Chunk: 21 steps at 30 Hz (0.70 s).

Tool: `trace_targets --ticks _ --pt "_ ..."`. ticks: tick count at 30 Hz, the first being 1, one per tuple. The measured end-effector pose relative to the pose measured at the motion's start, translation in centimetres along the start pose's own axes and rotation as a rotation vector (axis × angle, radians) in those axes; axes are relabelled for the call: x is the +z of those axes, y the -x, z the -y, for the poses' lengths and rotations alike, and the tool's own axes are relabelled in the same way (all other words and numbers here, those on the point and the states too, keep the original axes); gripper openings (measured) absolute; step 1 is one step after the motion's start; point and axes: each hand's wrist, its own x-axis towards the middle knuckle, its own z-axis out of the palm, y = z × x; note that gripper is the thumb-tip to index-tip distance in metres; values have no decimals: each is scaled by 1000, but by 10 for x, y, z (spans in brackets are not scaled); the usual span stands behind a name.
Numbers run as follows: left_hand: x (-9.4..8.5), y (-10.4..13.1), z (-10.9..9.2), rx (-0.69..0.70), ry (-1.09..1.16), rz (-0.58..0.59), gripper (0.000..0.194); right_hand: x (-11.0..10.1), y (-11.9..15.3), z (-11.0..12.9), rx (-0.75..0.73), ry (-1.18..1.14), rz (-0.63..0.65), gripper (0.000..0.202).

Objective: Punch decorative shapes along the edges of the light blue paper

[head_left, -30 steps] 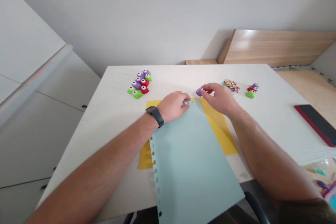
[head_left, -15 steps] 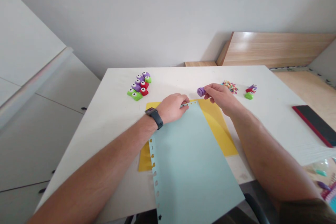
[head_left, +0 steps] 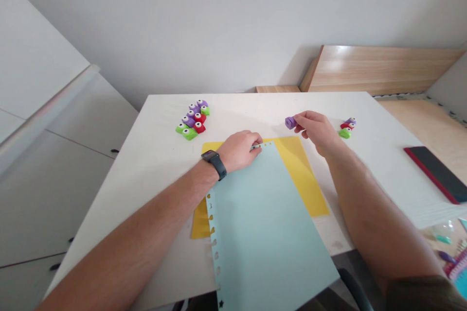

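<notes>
The small purple plastic punch (head_left: 290, 122) has shifted rightward, clear of the perforated far edge of the rectangular light-blue paper sheet (head_left: 272, 214); in this position it cannot cut that edge. The punch is located over the white rectangular tabletop (head_left: 146, 165), beyond the rectangular yellow sheet (head_left: 310, 182). Right hand (head_left: 315, 129): thumb and fingertips are closed in a pinch on the punch, opened only by its thickness. Left hand (head_left: 240, 149): fingers are curled, with almost no gap to the thumb, gripping the light-blue sheet at its far edge.
</notes>
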Motion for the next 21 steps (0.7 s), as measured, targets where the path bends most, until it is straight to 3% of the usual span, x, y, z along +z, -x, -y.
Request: trace_targets --ticks 5,8,14,21 --pt "-1 1 -1 -4 -14 3 19 -14 -3 -8 -163 499 -169 25" --pt "-1 1 -1 -1 -8 3 19 -15 -3 -10 -278 712 -190 21" --pt "0 1 1 1 6 -5 20 -7 -6 -20 -363 810 -116 22" --pt "1 1 2 14 -1 -6 20 -6 -9 -22 -371 779 -135 23"
